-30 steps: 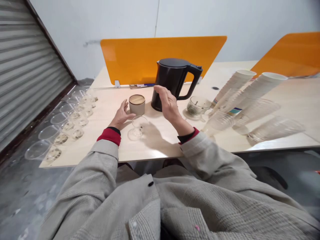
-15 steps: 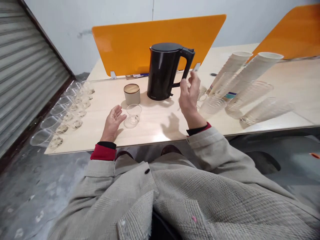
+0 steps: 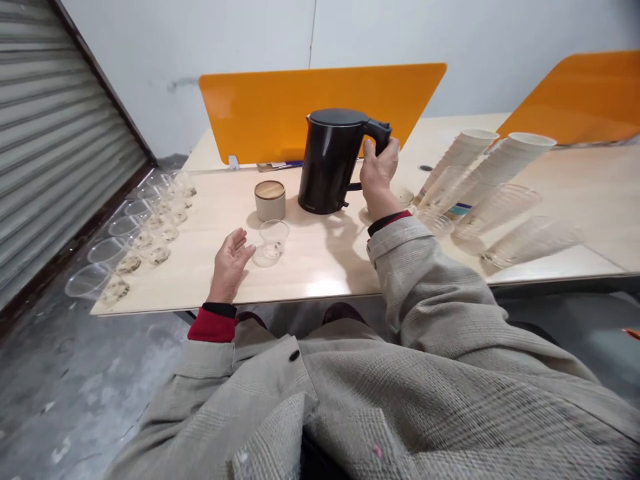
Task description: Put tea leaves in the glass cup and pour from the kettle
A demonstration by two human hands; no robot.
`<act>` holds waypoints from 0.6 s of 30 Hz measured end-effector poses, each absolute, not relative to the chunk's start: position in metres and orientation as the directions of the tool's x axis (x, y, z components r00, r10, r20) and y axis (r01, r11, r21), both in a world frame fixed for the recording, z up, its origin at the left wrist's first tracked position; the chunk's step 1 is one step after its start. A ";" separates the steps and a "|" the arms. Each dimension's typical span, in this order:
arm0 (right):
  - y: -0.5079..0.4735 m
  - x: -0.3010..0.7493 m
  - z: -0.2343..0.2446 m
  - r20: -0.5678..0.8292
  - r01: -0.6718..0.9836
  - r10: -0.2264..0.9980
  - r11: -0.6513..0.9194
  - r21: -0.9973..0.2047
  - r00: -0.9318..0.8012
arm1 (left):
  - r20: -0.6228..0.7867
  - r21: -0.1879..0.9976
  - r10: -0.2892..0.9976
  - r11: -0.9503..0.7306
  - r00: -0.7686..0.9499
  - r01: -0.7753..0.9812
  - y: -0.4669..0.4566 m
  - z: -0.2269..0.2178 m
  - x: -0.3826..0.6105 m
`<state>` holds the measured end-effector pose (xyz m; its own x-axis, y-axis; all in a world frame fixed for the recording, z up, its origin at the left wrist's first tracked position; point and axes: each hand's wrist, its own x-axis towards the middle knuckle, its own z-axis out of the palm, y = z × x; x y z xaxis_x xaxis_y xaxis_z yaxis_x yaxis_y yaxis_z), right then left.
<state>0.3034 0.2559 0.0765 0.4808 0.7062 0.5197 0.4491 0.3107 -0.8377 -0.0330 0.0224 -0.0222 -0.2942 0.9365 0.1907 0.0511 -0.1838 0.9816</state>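
Note:
A black electric kettle (image 3: 326, 163) stands upright on the table, its lid closed. My right hand (image 3: 380, 170) is wrapped around the kettle's handle at its right side. Just left of a clear plastic cup (image 3: 274, 240), my left hand (image 3: 231, 263) is held with its fingers stretched out and holds nothing. Small dark bits lie in the bottom of that cup. Behind the cup is a beige canister (image 3: 271, 203) with a wooden lid.
Several clear cups (image 3: 107, 252) with dark bits inside line the table's left end. Tall stacks of paper cups (image 3: 515, 160) and stacked clear plastic cups (image 3: 535, 240) stand on the right. An orange divider (image 3: 260, 107) rises behind the kettle.
My right hand has moved onto the kettle's handle and closed around it. My left hand stays open beside the clear cup. The camera view has tilted up slightly.

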 end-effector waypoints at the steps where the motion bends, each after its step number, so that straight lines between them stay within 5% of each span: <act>1: 0.256 0.301 0.078 0.519 0.441 0.698 0.313 -0.841 0.494 | 0.190 0.982 0.937 -0.182 -0.295 0.052 0.022 -0.022 -0.032; 18: 0.178 0.288 0.066 0.686 0.436 0.544 0.529 -0.728 0.483 | 0.264 0.964 0.912 -0.256 -0.315 0.069 0.022 -0.021 -0.036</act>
<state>0.2878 0.1784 0.0659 0.4831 0.5444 0.6857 0.4361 0.5294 -0.7276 -0.0356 0.0220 -0.0212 -0.3152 0.9115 0.2641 0.0685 -0.2557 0.9643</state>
